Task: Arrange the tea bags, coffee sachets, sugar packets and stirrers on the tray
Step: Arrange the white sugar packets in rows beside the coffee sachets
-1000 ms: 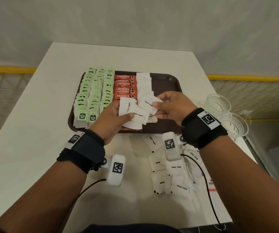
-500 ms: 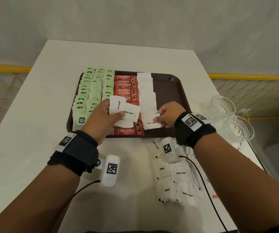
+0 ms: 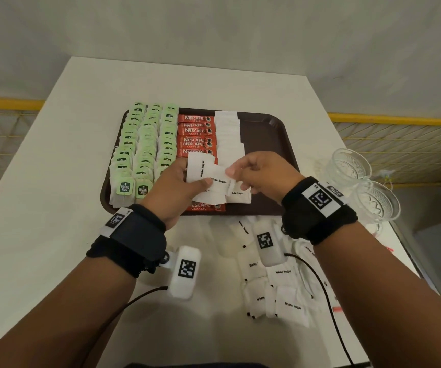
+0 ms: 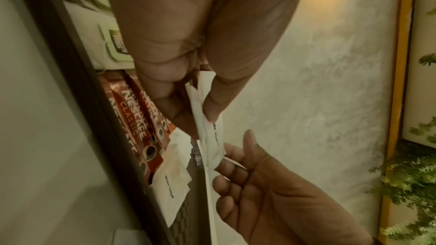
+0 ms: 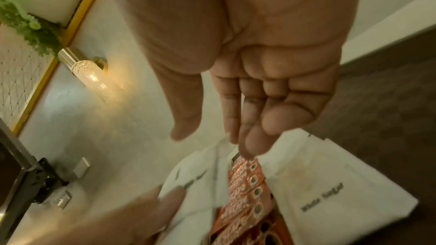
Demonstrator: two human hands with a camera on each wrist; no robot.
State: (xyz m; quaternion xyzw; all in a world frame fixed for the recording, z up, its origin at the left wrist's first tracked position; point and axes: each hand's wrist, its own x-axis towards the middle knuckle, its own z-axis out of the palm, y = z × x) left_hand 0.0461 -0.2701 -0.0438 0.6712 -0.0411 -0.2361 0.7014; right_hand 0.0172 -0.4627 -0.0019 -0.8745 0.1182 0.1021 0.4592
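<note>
Pale plaster wall stands behind a white bench (image 3: pixel 54 144), with a yellow rail running along each side. On the bench, toward its far edge, sits a dark brown tray (image 3: pixel 272 134). Along the tray's left side lie three rows of green-tagged tea bags (image 3: pixel 145 144); just right of them runs a column of red coffee sachets (image 3: pixel 197 131), and beside those a column of white sugar packets (image 3: pixel 228 131) reaching from the tray's far rim toward its near rim. The tray's right part is bare.

Over the tray's near half, the left hand (image 3: pixel 173 191) holds a small fan of sugar packets (image 3: pixel 208 179) pinched between thumb and fingers, printed sides up. The right hand (image 3: pixel 262 176) meets that fan from the right, its thumb and forefinger closed on the edge of one packet; in the left wrist view the fingers (image 4: pixel 233 157) are curled at the packet's lower end.

Near the bench's near right corner lies a loose heap of more packets (image 3: pixel 275 282), off the tray. Two clear patterned glass cups (image 3: pixel 360 181) stand at the bench's right edge, beside the tray.
</note>
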